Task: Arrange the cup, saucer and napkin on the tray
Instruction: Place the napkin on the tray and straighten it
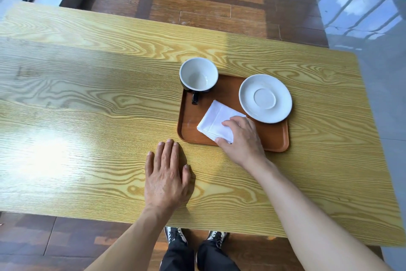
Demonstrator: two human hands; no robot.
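A brown tray (274, 139) lies on the right half of the table. In its far left corner stands a black cup with a white inside (198, 74), its handle pointing toward me. A white saucer (265, 97) rests on the tray's far right side, overhanging the rim. A folded white napkin (214, 120) lies tilted on the tray's near left part. My right hand (241, 139) grips the napkin's near right corner with thumb and fingers. My left hand (168, 174) lies flat on the table, just left of the tray, fingers apart and holding nothing.
The yellow wood-grain table (98, 106) stretches far to the left, with glare on it. Its near edge runs just above my shoes (175, 234). Wooden floor lies beyond the far edge, and grey tiles to the right.
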